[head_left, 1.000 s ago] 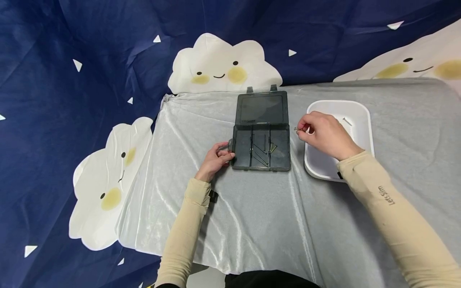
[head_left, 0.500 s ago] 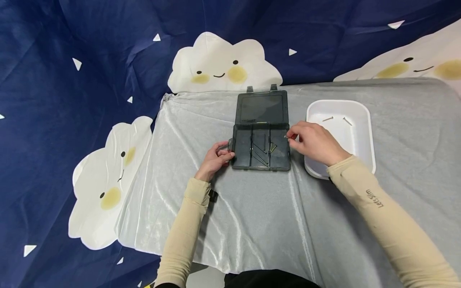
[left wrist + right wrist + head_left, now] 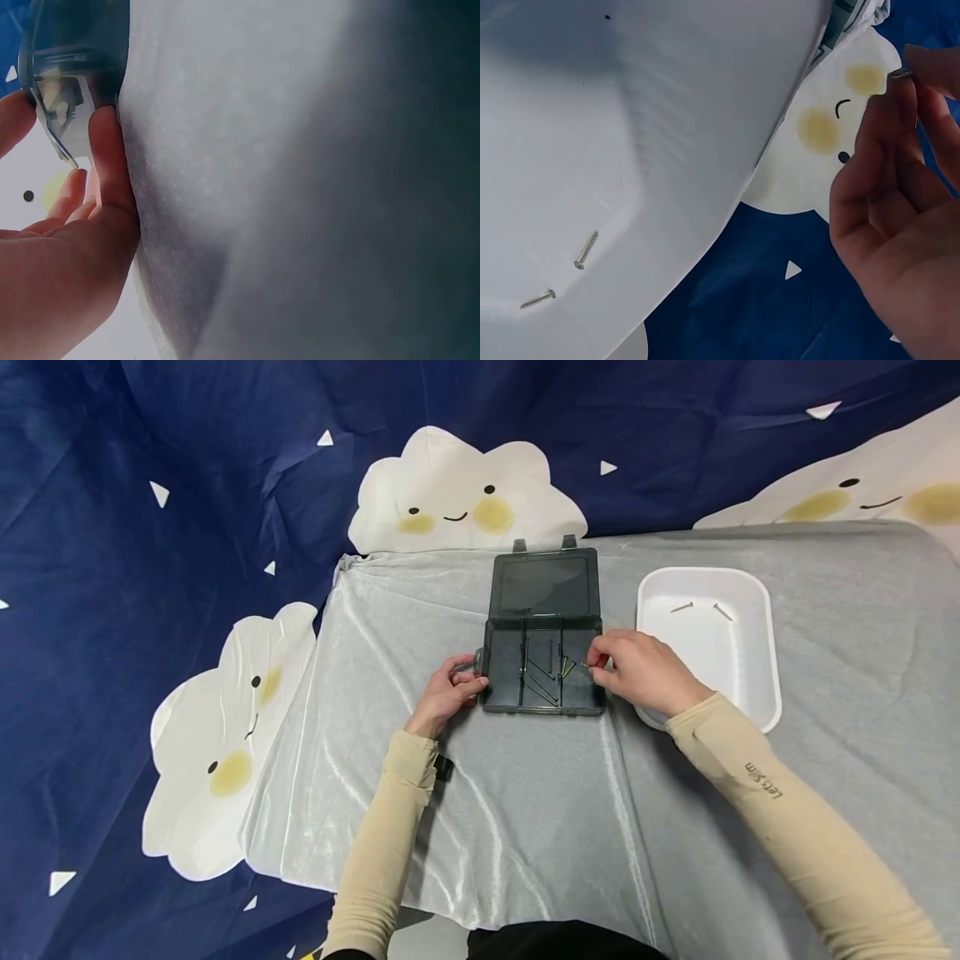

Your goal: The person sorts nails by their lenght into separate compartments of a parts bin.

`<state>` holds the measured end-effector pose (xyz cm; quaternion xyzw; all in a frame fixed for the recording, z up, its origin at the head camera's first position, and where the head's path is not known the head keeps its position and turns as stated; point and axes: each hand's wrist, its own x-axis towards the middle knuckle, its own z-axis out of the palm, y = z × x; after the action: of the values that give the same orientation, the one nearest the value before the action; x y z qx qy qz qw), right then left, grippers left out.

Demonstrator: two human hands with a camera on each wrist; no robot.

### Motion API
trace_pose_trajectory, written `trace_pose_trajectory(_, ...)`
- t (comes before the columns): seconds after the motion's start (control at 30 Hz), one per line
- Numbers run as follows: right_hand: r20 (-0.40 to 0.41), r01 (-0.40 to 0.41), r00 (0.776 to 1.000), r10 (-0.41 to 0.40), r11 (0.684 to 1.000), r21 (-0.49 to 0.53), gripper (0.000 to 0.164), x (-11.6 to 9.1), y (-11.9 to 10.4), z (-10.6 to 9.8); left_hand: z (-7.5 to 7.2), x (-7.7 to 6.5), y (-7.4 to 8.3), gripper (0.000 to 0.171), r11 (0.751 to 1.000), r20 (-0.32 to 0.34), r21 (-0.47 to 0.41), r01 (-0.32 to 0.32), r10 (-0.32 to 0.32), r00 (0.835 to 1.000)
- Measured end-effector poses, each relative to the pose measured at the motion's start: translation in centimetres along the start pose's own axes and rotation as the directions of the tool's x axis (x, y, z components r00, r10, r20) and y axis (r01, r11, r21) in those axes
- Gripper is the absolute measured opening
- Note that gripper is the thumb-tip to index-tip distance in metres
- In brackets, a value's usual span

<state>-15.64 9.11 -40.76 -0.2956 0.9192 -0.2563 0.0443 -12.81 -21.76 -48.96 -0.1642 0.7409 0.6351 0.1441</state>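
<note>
A dark see-through plastic compartment box lies on the cloth with its lid folded back. My left hand grips its left side by the handle, thumb at the near corner, as the left wrist view also shows. Several long dark screws lie in the middle compartment, and a few brass-coloured screws in the right one. Over the right compartment, my right hand pinches a small screw between thumb and fingertip; most of it is hidden by the fingers.
To the right stands a white plastic basin. Inside it lie two screws, a left one and a right one. Grey velvet cloth covers the table; a dark blue curtain with clouds hangs behind.
My right hand has moved left from the basin's edge to above the box's right compartment, still pinching the screw. The left hand and box have stayed put.
</note>
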Motion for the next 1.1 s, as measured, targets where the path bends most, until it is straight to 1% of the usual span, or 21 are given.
trace_pose_trajectory(0.13, 0.045, -0.018, 0.999, 0.018, 1.000, -0.012, 0.006, 0.1, -0.2, 0.2, 0.0, 0.1, -0.1, 0.058, 1.000, -0.006, 0.001, -0.003, 0.003, 1.000)
trace_pose_trajectory(0.23, 0.071, -0.013, 0.997, 0.015, 1.000, -0.025, 0.006, 0.2, -0.3, 0.2, -0.1, 0.0, -0.1, 0.057, 1.000, -0.013, 0.007, -0.004, 0.004, 1.000)
trace_pose_trajectory(0.43, 0.082, 0.027, 0.996, -0.021, 0.997, -0.066, 0.005, 0.8, -0.5, 0.4, -0.1, 0.0, 0.0, 0.057, 1.000, -0.015, 0.016, -0.005, 0.005, 1.000)
trace_pose_trajectory(0.67, 0.114, 0.033, 0.993, -0.022, 0.995, -0.092, 0.006, 1.3, -0.6, 0.5, 0.1, 0.1, 0.0, 0.057, 1.000, -0.009, -0.001, -0.012, 0.012, 1.000)
trace_pose_trajectory(0.77, 0.126, 0.023, 0.992, -0.012, 0.996, -0.088, 0.006, 1.4, -0.6, 0.5, 0.1, 0.1, 0.0, 0.057, 1.000, -0.003, 0.001, -0.011, 0.011, 1.000)
trace_pose_trajectory(0.9, 0.120, -0.007, 0.993, 0.017, 0.997, -0.083, 0.005, 1.4, -0.3, 0.4, 0.0, 0.1, 0.1, 0.057, 1.000, 0.002, 0.002, -0.006, 0.006, 1.000)
trace_pose_trajectory(1.1, 0.096, -0.050, 0.994, 0.055, 0.997, -0.060, 0.004, 1.3, -0.3, -0.8, 0.0, 0.0, -0.1, 0.058, 1.000, -0.003, 0.002, -0.005, 0.005, 1.000)
